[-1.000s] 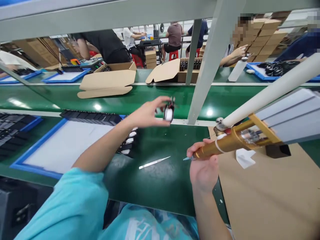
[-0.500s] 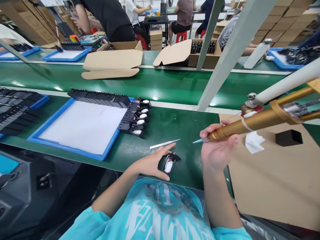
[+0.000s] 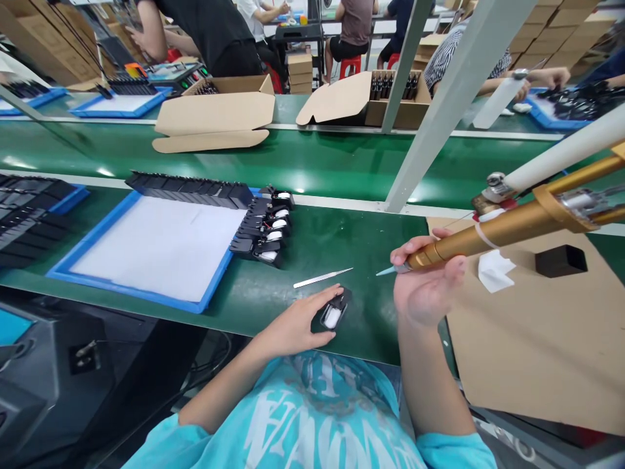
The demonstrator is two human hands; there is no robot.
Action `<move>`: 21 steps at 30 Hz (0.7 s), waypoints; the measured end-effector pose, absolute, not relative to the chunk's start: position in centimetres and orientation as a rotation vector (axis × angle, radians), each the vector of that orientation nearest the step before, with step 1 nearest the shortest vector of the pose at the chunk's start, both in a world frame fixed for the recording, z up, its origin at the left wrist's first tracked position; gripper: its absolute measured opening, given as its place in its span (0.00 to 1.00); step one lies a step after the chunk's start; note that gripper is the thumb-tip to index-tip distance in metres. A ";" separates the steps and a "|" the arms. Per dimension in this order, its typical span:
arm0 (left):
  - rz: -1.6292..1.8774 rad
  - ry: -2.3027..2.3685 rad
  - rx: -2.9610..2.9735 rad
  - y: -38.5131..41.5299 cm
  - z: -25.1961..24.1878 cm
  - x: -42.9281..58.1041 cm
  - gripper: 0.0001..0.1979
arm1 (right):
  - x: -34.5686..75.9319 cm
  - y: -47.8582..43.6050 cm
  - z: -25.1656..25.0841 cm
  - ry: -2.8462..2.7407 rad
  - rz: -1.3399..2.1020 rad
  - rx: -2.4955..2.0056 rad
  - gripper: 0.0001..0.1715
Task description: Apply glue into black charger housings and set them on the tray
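My left hand (image 3: 297, 322) grips a small black housing (image 3: 345, 314) on the green bench, thumb at its near end and fingers at its far end. A white part (image 3: 333, 318) sits inside the housing. My right hand (image 3: 424, 296) is palm up, with its fingers around the front of a gold dispensing gun (image 3: 466, 247) and the thumb raised off it. The gun's pale blue nozzle (image 3: 387, 271) points left, above the bench and apart from the housing. Metal tweezers (image 3: 322, 278) lie just beyond my left hand.
Left stands a blue-rimmed tray (image 3: 208, 296) with black housings (image 3: 261, 228) along two edges. Cardboard (image 3: 532, 352) covers the bench at right, bearing white paper (image 3: 495, 271) and a black block (image 3: 561, 260). A grey post (image 3: 439, 124) rises ahead. Co-workers sit beyond the green belt (image 3: 273, 163).
The black piece that stuck out to the right of the housing now lies over its far end. My left hand has shifted slightly with it. My right hand stays nearly still.
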State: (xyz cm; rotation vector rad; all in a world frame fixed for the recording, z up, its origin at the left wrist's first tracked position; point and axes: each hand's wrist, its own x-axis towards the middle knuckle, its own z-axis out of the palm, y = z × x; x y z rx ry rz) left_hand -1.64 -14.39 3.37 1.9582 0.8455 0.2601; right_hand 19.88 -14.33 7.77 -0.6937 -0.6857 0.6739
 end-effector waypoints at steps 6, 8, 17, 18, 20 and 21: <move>0.499 0.899 1.926 -15.3 1.5 -1.6 0.32 | 19.3 -14.4 7.7 -0.729 0.663 -0.706 0.20; 0.522 0.976 1.879 -15.5 0.6 -1.4 0.27 | 19.2 -14.4 7.6 -0.738 0.667 -0.665 0.19; 0.524 0.974 1.966 -14.3 0.2 -1.0 0.29 | 18.4 -15.1 7.9 -0.844 0.821 -0.558 0.26; 0.506 0.929 1.961 -13.8 0.5 -0.9 0.35 | 18.3 -15.1 7.9 -0.851 0.824 -0.550 0.26; 0.457 0.805 1.981 -12.9 1.1 -0.6 0.42 | 18.3 -15.1 7.9 -0.857 0.824 -0.546 0.27; 0.435 0.740 2.001 -12.4 1.3 -0.5 0.41 | 18.3 -15.1 7.8 -0.855 0.820 -0.551 0.27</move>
